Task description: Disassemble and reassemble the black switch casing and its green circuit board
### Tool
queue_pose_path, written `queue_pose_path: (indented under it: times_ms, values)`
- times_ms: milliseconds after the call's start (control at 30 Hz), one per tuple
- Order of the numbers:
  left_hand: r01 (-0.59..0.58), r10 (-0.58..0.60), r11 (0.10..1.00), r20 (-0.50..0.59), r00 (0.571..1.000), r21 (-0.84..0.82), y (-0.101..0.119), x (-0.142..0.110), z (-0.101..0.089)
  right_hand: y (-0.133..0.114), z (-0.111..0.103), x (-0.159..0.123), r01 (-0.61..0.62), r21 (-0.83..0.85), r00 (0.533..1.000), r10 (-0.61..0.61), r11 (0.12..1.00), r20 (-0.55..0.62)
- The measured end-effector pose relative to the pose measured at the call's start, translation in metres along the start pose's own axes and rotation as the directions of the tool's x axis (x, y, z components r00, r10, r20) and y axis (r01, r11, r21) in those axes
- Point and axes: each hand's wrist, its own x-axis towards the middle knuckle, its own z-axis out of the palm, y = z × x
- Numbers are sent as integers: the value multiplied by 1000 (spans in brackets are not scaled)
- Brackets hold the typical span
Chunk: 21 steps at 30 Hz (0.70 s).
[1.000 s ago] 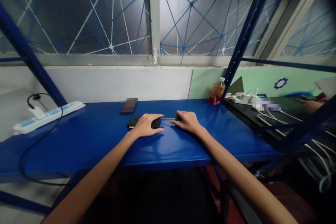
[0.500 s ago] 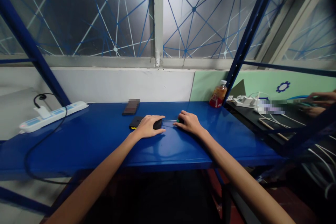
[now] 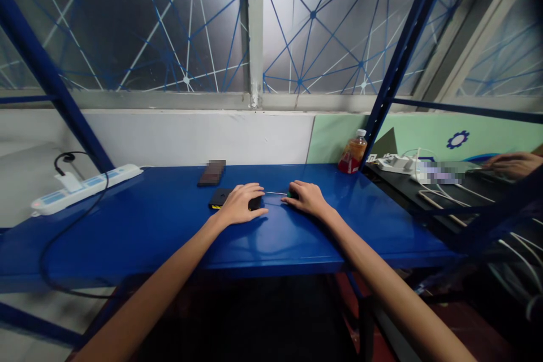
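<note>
A flat black box (image 3: 218, 198) with yellow on its near side lies on the blue table (image 3: 271, 240). My left hand (image 3: 241, 203) lies over its right part, fingers across the top and the thumb along the near side, holding it. In my right hand (image 3: 309, 198) is a screwdriver (image 3: 275, 193), closed in by the fingers. A bit of its green handle shows. Its thin metal shaft points left to the right end of the box; the tip is hidden by my left fingers or too small to make out.
A dark, partly blurred-out flat object (image 3: 211, 174) lies behind the box. A white power strip (image 3: 91, 188) with a black cable is at left. A drink bottle (image 3: 353, 153) stands back right. Beyond the blue frame, another person's hand (image 3: 515, 164) is over a cable-strewn dark table.
My left fingers have drawn slightly closer together and back over the box. My right hand and the screwdriver have shifted a little to the right. The other person's hand has moved.
</note>
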Motion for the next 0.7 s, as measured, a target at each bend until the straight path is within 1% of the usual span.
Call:
queue_pose_path:
  times_ms: [167, 267, 467, 700]
  values:
    - [-35, 34, 999, 27, 999, 9, 4, 1, -2, -1, -1, 0, -15, 20, 1000, 16, 1000, -18]
    - [-32, 32, 999, 31, 999, 3, 4, 1, -2, -1, -1, 0, -14, 40, 999, 16, 999, -30]
    - [-10, 10, 999, 4, 1000, -34, 4, 1, -1, -1, -2, 0, -18, 89, 1000, 19, 996, -10]
    - [-10, 9, 999, -18, 1000, -43, 4, 1, 1, 0, -6, 0, -24, 129, 999, 27, 991, -24]
